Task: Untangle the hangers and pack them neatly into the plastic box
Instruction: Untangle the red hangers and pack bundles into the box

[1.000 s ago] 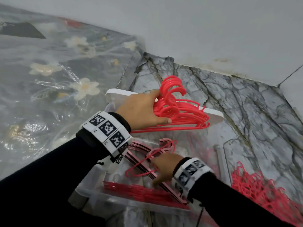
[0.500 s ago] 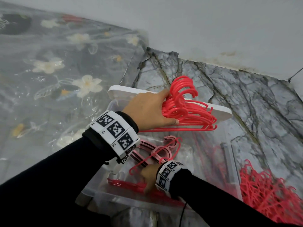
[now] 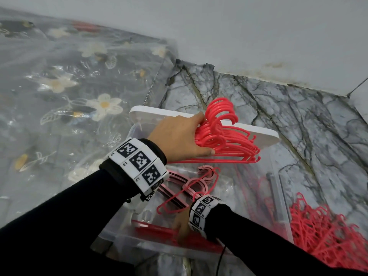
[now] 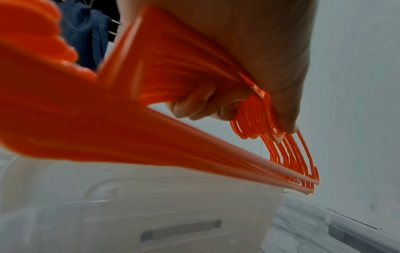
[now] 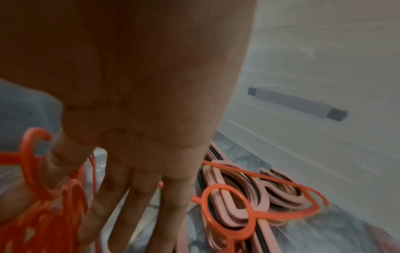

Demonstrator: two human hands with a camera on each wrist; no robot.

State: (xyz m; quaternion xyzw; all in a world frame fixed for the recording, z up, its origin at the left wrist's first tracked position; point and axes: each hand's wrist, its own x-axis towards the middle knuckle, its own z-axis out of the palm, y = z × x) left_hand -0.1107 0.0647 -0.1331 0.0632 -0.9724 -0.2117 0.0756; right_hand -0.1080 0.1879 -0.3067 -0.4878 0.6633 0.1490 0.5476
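Over the plastic box [image 3: 278, 188], my left grip [image 3: 179, 136] clamps the red hanger bundle [image 3: 225, 140]; right grip [image 3: 182, 226] flat, fingers straight, on hangers inside.

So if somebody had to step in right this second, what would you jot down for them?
Left hand grips a bundle of red hangers above the clear plastic box.
Right hand is down inside the box, fingers straight, on the red hangers lying there.
Done: pink hangers and some red ones are in the box.
Left: lower the bundle in, then untangle the red pile on the floor beside the box.
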